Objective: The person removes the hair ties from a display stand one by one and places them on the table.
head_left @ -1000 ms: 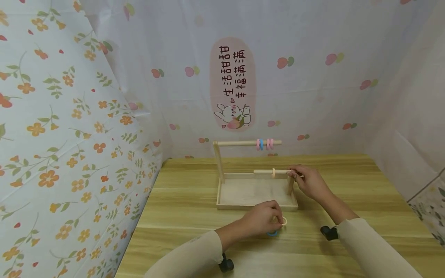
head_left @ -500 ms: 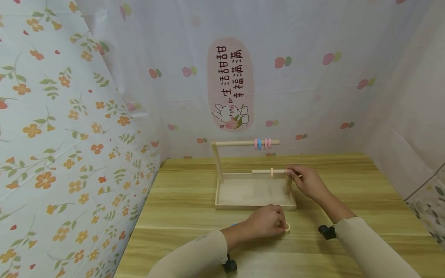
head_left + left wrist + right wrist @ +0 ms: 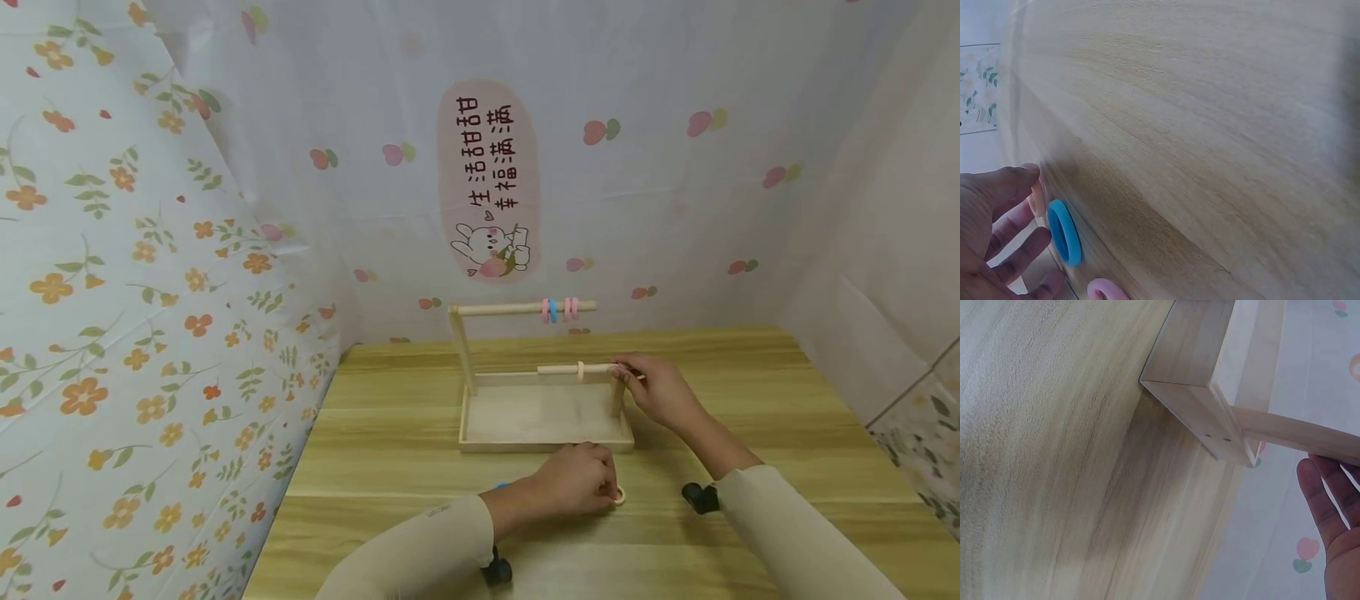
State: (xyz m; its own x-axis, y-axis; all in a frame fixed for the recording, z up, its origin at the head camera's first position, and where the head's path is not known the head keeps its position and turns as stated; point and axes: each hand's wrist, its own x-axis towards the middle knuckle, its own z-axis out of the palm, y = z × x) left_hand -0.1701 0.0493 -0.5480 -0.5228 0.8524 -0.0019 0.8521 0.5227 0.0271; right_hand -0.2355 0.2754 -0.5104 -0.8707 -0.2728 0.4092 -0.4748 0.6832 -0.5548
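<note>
My left hand (image 3: pixel 577 481) is low over the front of the table and pinches a pale peach ring (image 3: pixel 620 496) between thumb and finger. Beside those fingers in the left wrist view are a blue ring (image 3: pixel 1065 232) and, lower down, part of a pink ring (image 3: pixel 1107 290). With its fingers at the top of the short post (image 3: pixel 1297 434), my right hand (image 3: pixel 658 390) holds the wooden stand (image 3: pixel 543 447). One peach ring (image 3: pixel 581 372) hangs on the stand's lower rod (image 3: pixel 555 369). Several pink rings (image 3: pixel 571 308) and a blue one hang on the upper rod (image 3: pixel 498 309).
A bit of blue (image 3: pixel 501 485) shows behind my left forearm. Black wrist mounts (image 3: pixel 701 497) stick out under both sleeves. Patterned cloth (image 3: pixel 637 208) hangs behind the wood-grain table (image 3: pixel 390 417) and at its sides.
My left hand has moved slightly right and toward me with the peach ring. A blue ring seen under it earlier is now hidden. My right hand stays at the post; the head view shifts slightly.
</note>
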